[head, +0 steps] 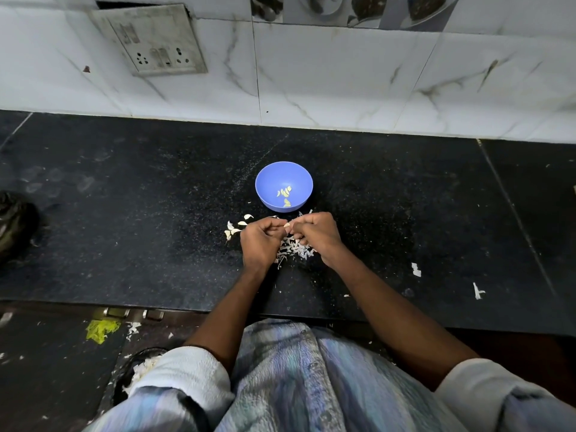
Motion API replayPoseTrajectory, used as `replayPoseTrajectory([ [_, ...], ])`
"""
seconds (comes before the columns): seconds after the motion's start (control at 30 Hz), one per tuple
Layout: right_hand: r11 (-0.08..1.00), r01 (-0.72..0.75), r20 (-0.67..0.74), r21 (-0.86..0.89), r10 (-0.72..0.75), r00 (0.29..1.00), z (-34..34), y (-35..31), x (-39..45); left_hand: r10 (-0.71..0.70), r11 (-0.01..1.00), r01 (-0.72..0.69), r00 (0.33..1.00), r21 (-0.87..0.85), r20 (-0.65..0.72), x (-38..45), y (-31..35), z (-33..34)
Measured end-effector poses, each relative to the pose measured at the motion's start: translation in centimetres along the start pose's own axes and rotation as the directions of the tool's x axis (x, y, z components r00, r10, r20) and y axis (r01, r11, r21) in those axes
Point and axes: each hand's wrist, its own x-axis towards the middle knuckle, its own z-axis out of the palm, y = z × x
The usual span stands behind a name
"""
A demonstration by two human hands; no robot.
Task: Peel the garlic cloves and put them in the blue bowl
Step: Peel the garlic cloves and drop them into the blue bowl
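A blue bowl stands on the black counter and holds several peeled, yellowish garlic cloves. Just in front of it my left hand and my right hand meet, fingers curled, both pinching one small garlic clove between their fingertips. A few unpeeled white cloves lie on the counter to the left of my left hand. A heap of white garlic skins lies under and between my hands.
The black granite counter runs to a white tiled wall with a socket plate. A dark object sits at the far left edge. Scraps of skin lie at the right. The counter's front edge is near my body.
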Motion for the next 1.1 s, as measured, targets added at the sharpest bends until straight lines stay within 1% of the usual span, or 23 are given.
replayPoseTrajectory([
  [0.13, 1.000, -0.004, -0.016, -0.023, 0.003, 1.000, -0.1, -0.3, 0.3, 0.011, 1.000, -0.011, 1.000, -0.013, 0.002, 0.0, 0.3, 0.1],
  [0.3, 1.000, -0.008, 0.000, -0.019, 0.008, 1.000, -0.2, -0.4, 0.4, -0.011, 1.000, 0.011, 1.000, -0.029, 0.017, 0.3, 0.6, 0.0],
  [0.43, 1.000, -0.012, -0.004, -0.025, 0.012, 1.000, -0.3, -0.7, 0.4, 0.003, 1.000, -0.003, 0.999, -0.023, 0.036, 0.3, 0.8, 0.0],
  [0.7, 0.997, -0.078, -0.019, -0.026, 0.077, 0.997, -0.1, -1.1, 0.6, 0.052, 0.994, -0.054, 0.998, 0.099, 0.020, 0.4, 0.1, 0.3],
  [0.87, 0.995, -0.089, -0.028, -0.036, 0.088, 0.996, -0.1, -0.8, 0.7, 0.071, 0.982, -0.074, 0.997, 0.172, 0.023, 0.4, -0.1, 0.5],
  [1.1, 0.998, -0.068, -0.020, -0.020, 0.067, 0.998, 0.1, -0.3, 0.6, 0.058, 0.994, -0.061, 0.998, 0.091, 0.031, 0.0, 0.4, 0.4],
])
